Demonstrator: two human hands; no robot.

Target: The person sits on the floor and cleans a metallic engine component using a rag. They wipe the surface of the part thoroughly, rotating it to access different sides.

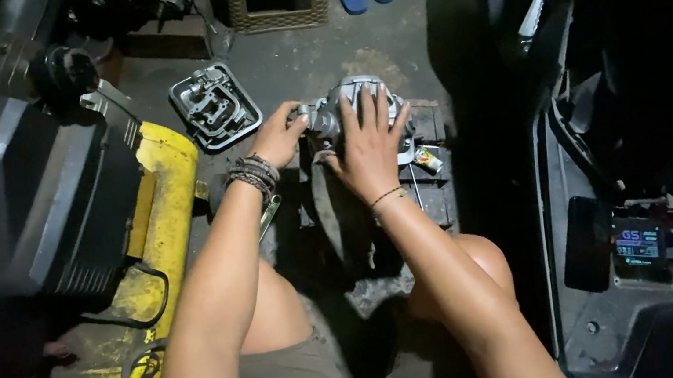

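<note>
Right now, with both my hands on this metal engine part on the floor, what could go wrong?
1. The engine part sits on a small block; under your right hand and left hand it might tip off.
2. The metal cover lies close by and could get knocked.
3. Dim light may hide small parts.

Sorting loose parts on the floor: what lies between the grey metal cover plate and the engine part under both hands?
In the head view, only the left hand lies between the cover plate and the engine part; otherwise bare floor.
</note>
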